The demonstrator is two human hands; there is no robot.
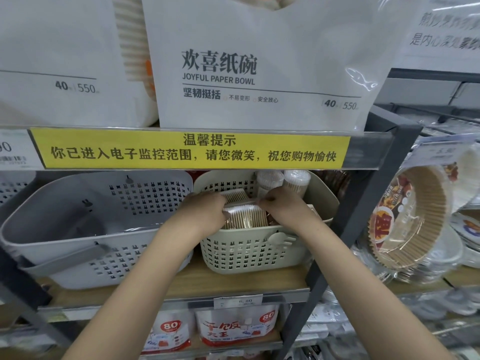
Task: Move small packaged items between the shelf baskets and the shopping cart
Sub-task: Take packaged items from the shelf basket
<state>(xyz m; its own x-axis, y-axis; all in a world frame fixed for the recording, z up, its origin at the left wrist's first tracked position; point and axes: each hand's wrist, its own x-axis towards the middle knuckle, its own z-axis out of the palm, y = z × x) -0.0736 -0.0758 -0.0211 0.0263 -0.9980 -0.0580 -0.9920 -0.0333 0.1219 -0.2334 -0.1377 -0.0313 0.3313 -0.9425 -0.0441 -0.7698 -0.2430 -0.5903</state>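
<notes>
Both our forearms reach up from the bottom of the view into the beige basket [249, 253] at the front edge of the wooden shelf [246, 280]. Our left hand [207, 211] and right hand [280, 206] each curl their fingers [220, 206] round an end of a flat pack of cotton swabs [245, 216], held just above the basket's contents. We judge the slick wrapper could slip from such shallow end grips, or snag the swab jars [283, 180] standing behind and tip them. No cart is in view.
</notes>
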